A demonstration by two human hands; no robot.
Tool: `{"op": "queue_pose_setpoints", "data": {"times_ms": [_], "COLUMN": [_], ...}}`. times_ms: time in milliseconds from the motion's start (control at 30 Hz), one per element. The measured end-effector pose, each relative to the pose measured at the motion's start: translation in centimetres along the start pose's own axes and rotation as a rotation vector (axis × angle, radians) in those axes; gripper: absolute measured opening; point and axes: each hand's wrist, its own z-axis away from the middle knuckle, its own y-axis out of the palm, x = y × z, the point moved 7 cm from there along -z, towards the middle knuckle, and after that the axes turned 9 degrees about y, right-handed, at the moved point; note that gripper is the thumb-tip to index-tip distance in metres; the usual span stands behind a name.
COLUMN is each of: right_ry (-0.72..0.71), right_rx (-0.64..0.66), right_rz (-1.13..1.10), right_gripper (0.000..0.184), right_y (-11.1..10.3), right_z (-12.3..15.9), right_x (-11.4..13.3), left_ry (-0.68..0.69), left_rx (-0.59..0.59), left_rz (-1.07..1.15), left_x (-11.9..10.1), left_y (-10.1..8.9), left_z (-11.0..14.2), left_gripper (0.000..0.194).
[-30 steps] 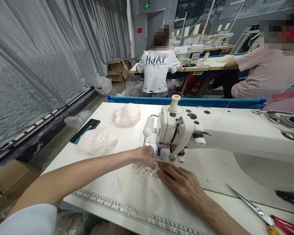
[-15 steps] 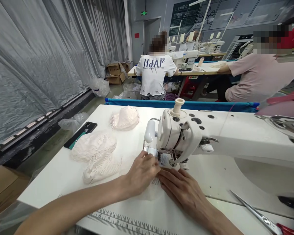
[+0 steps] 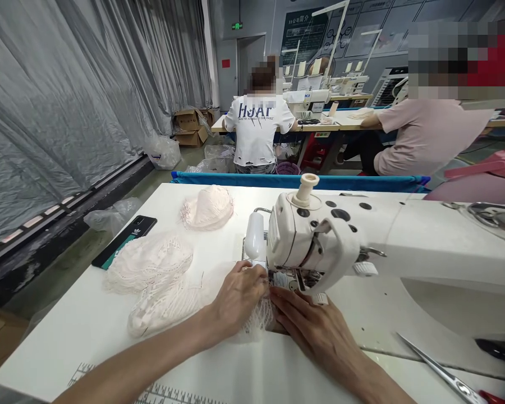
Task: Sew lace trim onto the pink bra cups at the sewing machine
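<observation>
My left hand (image 3: 243, 293) is closed, its curled fingers pinching white lace fabric (image 3: 258, 318) just left of the needle area of a white sewing machine (image 3: 297, 233). The lace's fringed edge hangs out below those fingers toward me. Beside it, my right hand (image 3: 313, 325) lies with outstretched fingers, their tips at the edge of the lace under the machine head. Its thumb is hidden, as is the needle tip. To the left on the table lie lace-edged pale pieces (image 3: 151, 261) and a rounded pale pink piece (image 3: 210, 207).
A black phone (image 3: 130, 235) lies at the table's left edge. Scissors (image 3: 437, 367) rest at lower right, and a printed ruler scale (image 3: 168, 393) runs along the front. Beyond a blue cloth trough (image 3: 303, 179), two people sit, one in a white shirt (image 3: 256, 134), one in pink (image 3: 429, 134).
The view has shifted slightly. More lace fringe shows below my left hand, and a dark gap in the table now shows beside it. Both hands stay close together at the machine head.
</observation>
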Motion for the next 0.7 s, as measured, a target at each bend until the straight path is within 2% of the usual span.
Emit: {"op": "queue_pose_setpoints", "data": {"times_ms": [167, 300, 567, 700], "right_ry": [0.044, 0.026, -0.009, -0.011], "right_rx": [0.001, -0.015, -0.050, -0.054], "right_rz": [0.023, 0.033, 0.027, 0.011], "right_gripper": [0.029, 0.029, 0.030, 0.030], "right_y": [0.4, 0.4, -0.2, -0.3], "right_z": [0.2, 0.3, 0.1, 0.2], "right_x": [-0.6, -0.5, -0.1, -0.1], "left_ry": [0.081, 0.120, 0.197, 0.199], "left_rx": [-0.102, -0.145, -0.152, -0.131], "left_rz": [-0.008, -0.069, -0.282, -0.311], "left_x": [-0.1, -0.4, -2.8, -3.2], "left_y": [-0.5, -0.8, -0.6, -0.2], "left_z": [-0.1, -0.1, 0.3, 0.5], "left_gripper": [0.025, 0.027, 0.026, 0.027]}}
